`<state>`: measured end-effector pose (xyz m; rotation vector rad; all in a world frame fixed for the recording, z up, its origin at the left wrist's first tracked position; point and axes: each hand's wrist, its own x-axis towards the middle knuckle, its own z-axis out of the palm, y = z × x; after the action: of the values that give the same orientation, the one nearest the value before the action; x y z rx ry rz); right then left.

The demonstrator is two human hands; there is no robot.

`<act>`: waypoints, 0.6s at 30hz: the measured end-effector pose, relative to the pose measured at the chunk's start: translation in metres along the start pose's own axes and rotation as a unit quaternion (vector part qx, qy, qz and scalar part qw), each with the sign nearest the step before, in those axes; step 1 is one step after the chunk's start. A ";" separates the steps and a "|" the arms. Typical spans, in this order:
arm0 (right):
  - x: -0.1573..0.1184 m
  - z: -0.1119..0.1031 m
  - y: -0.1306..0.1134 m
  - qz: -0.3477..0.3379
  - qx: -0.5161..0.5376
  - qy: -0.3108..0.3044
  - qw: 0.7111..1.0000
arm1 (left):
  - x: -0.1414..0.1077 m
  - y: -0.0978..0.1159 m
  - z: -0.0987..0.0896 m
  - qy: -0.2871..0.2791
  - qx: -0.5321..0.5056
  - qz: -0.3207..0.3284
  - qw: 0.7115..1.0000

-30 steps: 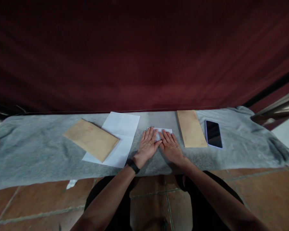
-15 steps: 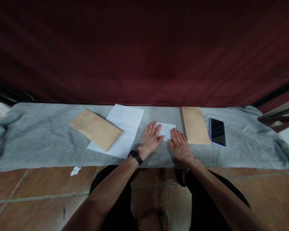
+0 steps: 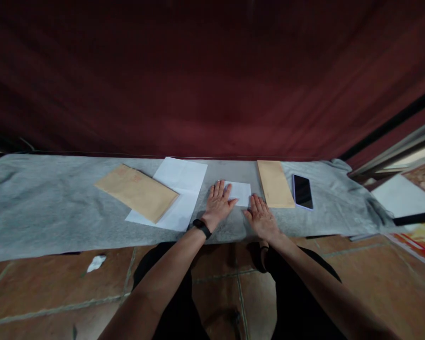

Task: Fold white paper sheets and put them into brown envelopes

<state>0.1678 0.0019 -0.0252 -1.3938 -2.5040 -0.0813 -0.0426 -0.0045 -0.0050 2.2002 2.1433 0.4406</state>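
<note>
Our spread left hand (image 3: 217, 206) covers the small paper's (image 3: 240, 192) nine-o'clock edge; our flat right hand (image 3: 263, 219), four-o'clock. An envelope (image 3: 276, 185) lies at three.

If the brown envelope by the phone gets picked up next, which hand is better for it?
Probably the right hand. It lies open, close to that brown envelope, holding nothing. The left hand is farther away, on the other side of the small white paper.

Dark red drapery (image 3: 212, 94) rises behind a grey-covered surface (image 3: 63, 198) — brown tiled floor (image 3: 31, 288) below, lighting dim.
</note>
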 end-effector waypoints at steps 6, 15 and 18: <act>0.001 -0.013 -0.021 -0.037 0.041 -0.024 0.998 | 0.000 -0.001 0.002 0.007 -0.003 0.005 1.000; -0.009 0.001 -0.041 -0.028 0.033 0.005 0.999 | 0.001 -0.002 0.003 0.007 0.009 -0.003 1.000; -0.019 0.002 -0.034 -0.013 0.025 0.034 0.999 | 0.001 -0.004 0.005 0.007 0.016 -0.025 1.000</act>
<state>0.1484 -0.0311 -0.0295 -1.3168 -2.4516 -0.0704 -0.0450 -0.0022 -0.0102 2.1601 2.2236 0.4225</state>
